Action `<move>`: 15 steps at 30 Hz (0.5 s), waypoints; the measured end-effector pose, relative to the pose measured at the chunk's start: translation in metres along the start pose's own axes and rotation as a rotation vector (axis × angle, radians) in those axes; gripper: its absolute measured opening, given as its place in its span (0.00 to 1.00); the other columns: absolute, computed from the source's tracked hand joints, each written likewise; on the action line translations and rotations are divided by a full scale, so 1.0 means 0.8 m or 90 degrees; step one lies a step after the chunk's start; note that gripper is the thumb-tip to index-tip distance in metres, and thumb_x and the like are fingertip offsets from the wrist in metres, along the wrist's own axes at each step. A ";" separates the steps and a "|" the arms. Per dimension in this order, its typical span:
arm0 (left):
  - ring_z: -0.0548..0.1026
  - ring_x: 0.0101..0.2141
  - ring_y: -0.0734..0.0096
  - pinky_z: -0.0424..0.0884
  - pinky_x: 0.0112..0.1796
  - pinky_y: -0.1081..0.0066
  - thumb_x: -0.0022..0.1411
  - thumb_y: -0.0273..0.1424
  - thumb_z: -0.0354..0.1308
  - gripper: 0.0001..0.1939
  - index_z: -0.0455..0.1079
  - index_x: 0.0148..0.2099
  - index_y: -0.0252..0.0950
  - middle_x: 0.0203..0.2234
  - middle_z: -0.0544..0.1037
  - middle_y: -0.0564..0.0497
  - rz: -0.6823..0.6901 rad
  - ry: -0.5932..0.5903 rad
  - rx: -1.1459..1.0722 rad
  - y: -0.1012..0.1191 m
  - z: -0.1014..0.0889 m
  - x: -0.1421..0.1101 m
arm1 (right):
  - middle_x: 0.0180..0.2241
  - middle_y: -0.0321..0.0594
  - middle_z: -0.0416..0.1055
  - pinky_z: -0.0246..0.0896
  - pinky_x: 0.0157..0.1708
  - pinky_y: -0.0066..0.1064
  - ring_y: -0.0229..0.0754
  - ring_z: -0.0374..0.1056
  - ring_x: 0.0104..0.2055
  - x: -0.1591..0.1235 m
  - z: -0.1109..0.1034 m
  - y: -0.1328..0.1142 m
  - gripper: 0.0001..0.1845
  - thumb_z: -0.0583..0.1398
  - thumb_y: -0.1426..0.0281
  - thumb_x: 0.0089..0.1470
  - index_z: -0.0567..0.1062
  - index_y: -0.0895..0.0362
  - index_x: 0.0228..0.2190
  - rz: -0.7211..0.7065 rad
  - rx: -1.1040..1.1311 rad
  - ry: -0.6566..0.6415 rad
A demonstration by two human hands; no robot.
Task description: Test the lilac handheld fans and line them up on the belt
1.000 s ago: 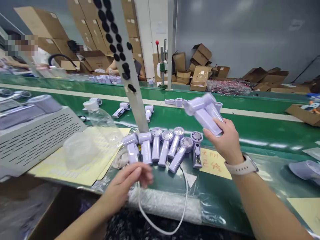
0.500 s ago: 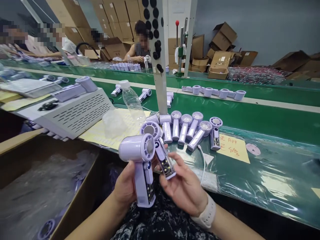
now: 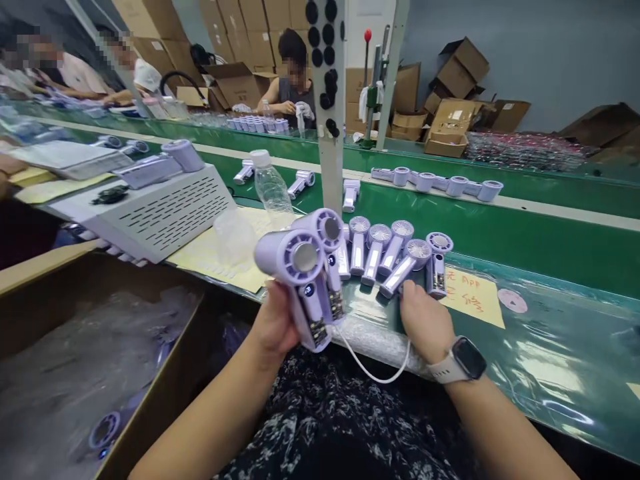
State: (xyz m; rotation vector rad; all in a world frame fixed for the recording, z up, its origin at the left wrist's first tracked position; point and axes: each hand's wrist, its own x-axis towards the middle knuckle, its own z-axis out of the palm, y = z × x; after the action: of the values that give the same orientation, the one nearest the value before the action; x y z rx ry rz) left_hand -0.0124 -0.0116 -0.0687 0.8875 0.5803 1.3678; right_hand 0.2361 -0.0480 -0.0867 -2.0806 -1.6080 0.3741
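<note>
My left hand [image 3: 276, 319] is wrapped round the handles of two lilac handheld fans held together. The nearer fan [image 3: 305, 257] partly covers the farther fan [image 3: 331, 230]; both have round heads, small displays and bare circuit boards in their handles. A white cable [image 3: 380, 381] loops from beneath these fans toward my right hand. My right hand [image 3: 428, 319] is closed at the bench, beside the handle ends of a group of fans [image 3: 397, 263]; what its fingers hold is hidden. Just beyond it stands a fan with an exposed board [image 3: 437, 275].
A clear bottle [image 3: 273, 190] stands behind the held fans, with a grey slotted metal box [image 3: 175, 213] to the left. At lower left is a carton [image 3: 170, 380] with plastic bags and fans. More fans [image 3: 425, 181] line the green conveyor. A post [image 3: 332, 160] rises mid-view; co-workers sit across.
The second fan has passed from my right hand into my left. My right hand has moved right to the bench. The white cable now loops below the held fans.
</note>
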 end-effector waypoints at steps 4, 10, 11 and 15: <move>0.79 0.53 0.46 0.78 0.51 0.51 0.46 0.66 0.65 0.35 0.76 0.40 0.41 0.44 0.84 0.45 -0.072 -0.027 -0.040 0.000 0.015 0.004 | 0.27 0.42 0.74 0.65 0.30 0.35 0.47 0.73 0.28 -0.037 -0.011 -0.002 0.07 0.51 0.69 0.66 0.65 0.52 0.33 -0.067 0.128 -0.132; 0.81 0.49 0.48 0.79 0.46 0.55 0.45 0.69 0.63 0.36 0.69 0.31 0.38 0.40 0.83 0.45 -0.037 -0.053 -0.128 -0.007 0.043 0.013 | 0.21 0.35 0.71 0.59 0.25 0.31 0.42 0.68 0.24 -0.081 -0.030 -0.044 0.13 0.57 0.58 0.64 0.76 0.53 0.38 -0.155 0.373 -0.227; 0.81 0.48 0.49 0.79 0.46 0.55 0.46 0.69 0.62 0.36 0.69 0.31 0.38 0.39 0.83 0.45 -0.027 -0.059 -0.137 -0.008 0.049 0.013 | 0.20 0.34 0.70 0.57 0.25 0.31 0.41 0.67 0.23 -0.083 -0.028 -0.053 0.13 0.58 0.59 0.63 0.77 0.53 0.34 -0.169 0.372 -0.217; 0.81 0.48 0.50 0.78 0.48 0.53 0.49 0.69 0.60 0.35 0.70 0.30 0.39 0.37 0.82 0.48 -0.016 -0.089 -0.189 -0.008 0.065 0.008 | 0.17 0.32 0.66 0.55 0.23 0.29 0.38 0.62 0.21 -0.090 -0.005 -0.075 0.17 0.59 0.61 0.65 0.73 0.54 0.26 -0.184 0.492 -0.237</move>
State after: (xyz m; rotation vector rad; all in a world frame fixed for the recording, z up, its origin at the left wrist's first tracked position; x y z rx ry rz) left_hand 0.0336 -0.0151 -0.0437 0.7241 0.2702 1.3158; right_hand 0.1690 -0.1063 -0.0572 -1.2243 -1.5763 1.1209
